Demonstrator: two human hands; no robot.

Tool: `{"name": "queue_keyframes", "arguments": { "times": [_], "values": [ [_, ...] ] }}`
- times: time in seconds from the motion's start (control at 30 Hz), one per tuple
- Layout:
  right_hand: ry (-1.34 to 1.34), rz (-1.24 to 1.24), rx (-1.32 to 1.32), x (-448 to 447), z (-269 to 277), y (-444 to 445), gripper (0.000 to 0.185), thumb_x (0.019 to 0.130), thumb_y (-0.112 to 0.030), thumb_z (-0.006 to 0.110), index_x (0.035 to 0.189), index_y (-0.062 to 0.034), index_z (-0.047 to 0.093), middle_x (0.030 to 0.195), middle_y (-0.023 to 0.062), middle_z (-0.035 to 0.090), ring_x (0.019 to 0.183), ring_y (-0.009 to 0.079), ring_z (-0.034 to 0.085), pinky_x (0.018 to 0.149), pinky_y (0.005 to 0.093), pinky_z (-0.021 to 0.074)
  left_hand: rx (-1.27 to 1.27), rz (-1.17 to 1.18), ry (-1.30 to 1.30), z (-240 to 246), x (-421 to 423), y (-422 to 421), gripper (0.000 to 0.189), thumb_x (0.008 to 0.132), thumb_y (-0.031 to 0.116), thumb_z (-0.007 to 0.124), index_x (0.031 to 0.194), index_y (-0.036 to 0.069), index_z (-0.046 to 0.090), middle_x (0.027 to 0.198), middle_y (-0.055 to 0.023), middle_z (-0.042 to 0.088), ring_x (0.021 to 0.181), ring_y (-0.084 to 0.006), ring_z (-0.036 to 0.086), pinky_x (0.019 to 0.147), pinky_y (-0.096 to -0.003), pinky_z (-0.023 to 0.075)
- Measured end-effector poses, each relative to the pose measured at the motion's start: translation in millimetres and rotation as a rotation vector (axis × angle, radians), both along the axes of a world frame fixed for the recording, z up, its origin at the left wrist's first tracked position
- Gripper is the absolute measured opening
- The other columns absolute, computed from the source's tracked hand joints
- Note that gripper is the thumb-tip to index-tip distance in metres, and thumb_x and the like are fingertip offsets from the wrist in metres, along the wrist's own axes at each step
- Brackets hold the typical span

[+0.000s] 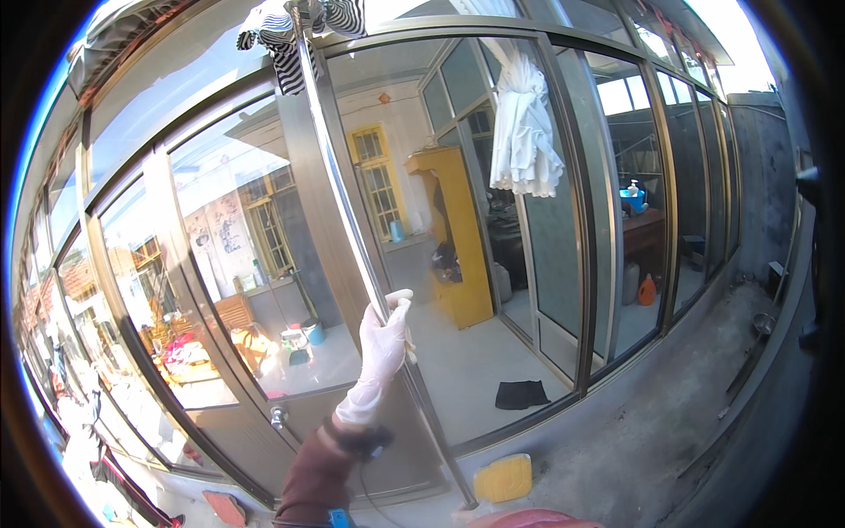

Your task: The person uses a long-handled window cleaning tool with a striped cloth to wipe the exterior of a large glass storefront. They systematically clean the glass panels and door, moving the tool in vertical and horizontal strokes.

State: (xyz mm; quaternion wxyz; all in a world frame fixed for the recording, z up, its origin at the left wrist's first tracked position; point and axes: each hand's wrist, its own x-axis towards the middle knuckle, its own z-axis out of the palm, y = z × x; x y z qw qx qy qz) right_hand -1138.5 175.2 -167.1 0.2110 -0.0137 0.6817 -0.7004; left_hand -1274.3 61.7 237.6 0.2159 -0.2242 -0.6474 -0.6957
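Observation:
My left hand [383,353], in a thin white glove, grips a shiny metal pole [337,178] that runs steeply up and to the left. Black-and-white striped cloth [287,56] hangs about the pole's upper end, in front of the upper frame of a glazed wall. Below the hand, the pole slants down to the right. Near its low end, a blurred pinkish patch and a reddish sleeve-like shape [535,519] are cut off by the lower edge; my right hand cannot be made out clearly there. A glass door with a round metal knob [278,417] stands left of my forearm.
Behind the glass are a yellow cabinet [462,237], a tied white curtain [525,132] and a black mat [521,395]. A yellow pad [503,478] and a red slab [224,508] lie outside at the wall's foot. A person [119,472] is at lower left.

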Motion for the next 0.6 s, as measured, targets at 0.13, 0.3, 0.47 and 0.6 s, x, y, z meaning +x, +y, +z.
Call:
{"name": "queue_keyframes", "arguments": {
  "times": [0.13, 0.3, 0.47, 0.6],
  "values": [
    [-0.008, 0.017, -0.062, 5.7, 24.2, -25.7, 0.037, 0.091, -0.042, 0.073, 0.107, -0.0084, 0.072, 0.079, -0.0007, 0.063, 0.069, 0.0103, 0.055, 0.063, 0.0279, 0.0431, -0.001, 0.097, -0.030, -11.4, 18.1, -37.0, 0.024, 0.099, 0.017, 0.064, 0.115, 0.000, 0.063, 0.079, -0.0010, 0.060, 0.047, -0.0064, 0.051, 0.040, -0.0241, 0.0439],
    [-0.017, 0.051, -0.117, 12.3, 42.8, -68.7, 0.035, 0.092, -0.040, 0.073, 0.106, -0.0086, 0.071, 0.078, -0.0009, 0.063, 0.065, 0.0096, 0.054, 0.059, 0.0269, 0.0413, -0.062, 0.239, 0.003, -22.3, 26.5, -94.2, 0.023, 0.100, 0.018, 0.062, 0.117, 0.002, 0.063, 0.068, 0.0000, 0.057, 0.046, -0.0080, 0.052, 0.040, -0.0238, 0.0436],
    [-0.046, 0.065, -0.150, 13.7, 45.8, -126.6, 0.032, 0.092, -0.038, 0.073, 0.106, -0.0088, 0.071, 0.078, -0.0011, 0.063, 0.060, 0.0089, 0.052, 0.054, 0.0258, 0.0395, -0.081, 0.256, -0.063, -40.0, 16.5, -143.9, 0.022, 0.100, 0.021, 0.061, 0.114, 0.004, 0.063, 0.062, -0.0009, 0.053, 0.040, -0.0115, 0.050, 0.036, -0.0268, 0.0436],
    [-0.089, 0.067, -0.173, 6.7, 38.1, -188.4, 0.031, 0.093, -0.037, 0.073, 0.105, -0.0090, 0.071, 0.077, -0.0013, 0.064, 0.056, 0.0083, 0.051, 0.050, 0.0250, 0.0380, -0.140, 0.243, -0.095, -42.3, 2.6, -174.2, 0.021, 0.101, 0.021, 0.057, 0.112, 0.004, 0.062, 0.062, -0.0024, 0.052, 0.039, -0.0139, 0.051, 0.033, -0.0298, 0.0439]
  ]
}}
